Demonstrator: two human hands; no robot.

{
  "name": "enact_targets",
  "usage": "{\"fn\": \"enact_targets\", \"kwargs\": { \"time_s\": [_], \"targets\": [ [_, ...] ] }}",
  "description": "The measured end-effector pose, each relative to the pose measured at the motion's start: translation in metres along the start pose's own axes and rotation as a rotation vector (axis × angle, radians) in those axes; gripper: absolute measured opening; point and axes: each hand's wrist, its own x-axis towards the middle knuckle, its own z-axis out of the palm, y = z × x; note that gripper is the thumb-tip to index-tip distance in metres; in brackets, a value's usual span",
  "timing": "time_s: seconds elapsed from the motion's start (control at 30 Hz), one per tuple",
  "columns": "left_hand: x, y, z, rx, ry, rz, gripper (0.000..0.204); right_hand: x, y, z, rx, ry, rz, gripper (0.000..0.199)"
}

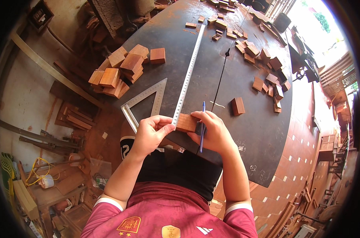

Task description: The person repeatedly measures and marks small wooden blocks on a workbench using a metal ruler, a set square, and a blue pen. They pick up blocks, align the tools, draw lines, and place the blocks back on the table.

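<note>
At the near edge of the dark table, my left hand pinches the near end of a long steel ruler, which stretches away across the tabletop. A reddish-brown wooden block lies right beside that end, between my two hands. My right hand is closed on the block's right side, and a blue pen stands along its fingers. Part of the block is hidden behind the pen and fingers. Just left of the ruler, a metal triangular square rests near my left hand.
A pile of wooden blocks sits at the left edge of the dark table. More small blocks are scattered at the far and right sides. One single block lies right of my right hand. A dark slit crosses the tabletop.
</note>
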Motion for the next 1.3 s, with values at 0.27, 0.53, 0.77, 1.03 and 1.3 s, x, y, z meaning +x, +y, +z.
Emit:
{"fn": "enact_targets", "kwargs": {
  "time_s": [0.27, 0.53, 0.77, 1.03, 1.3],
  "targets": [
    [-0.001, -0.004, 0.001, -0.010, 0.056, 0.015, 0.018, 0.003, -0.007, -0.002, -0.089, 0.107, -0.082, 0.057],
    [0.001, -0.005, 0.005, -0.026, 0.075, 0.029, 0.018, -0.003, 0.004, 0.002, 0.273, 0.261, -0.027, 0.046],
    [-0.001, -0.004, 0.008, -0.024, 0.066, 0.001, 0.018, -0.002, 0.005, 0.016, 0.519, 0.180, 0.051, 0.020],
    [0.000, -0.007, 0.009, -0.074, 0.047, 0.032, 0.019, 0.012, -0.014, 0.019, 0.563, 0.176, 0.181, 0.010],
    [0.001, -0.010, 0.007, -0.077, 0.064, 0.033, 0.018, 0.019, -0.018, 0.016, 0.385, 0.190, 0.049, 0.008]
  ]
}}
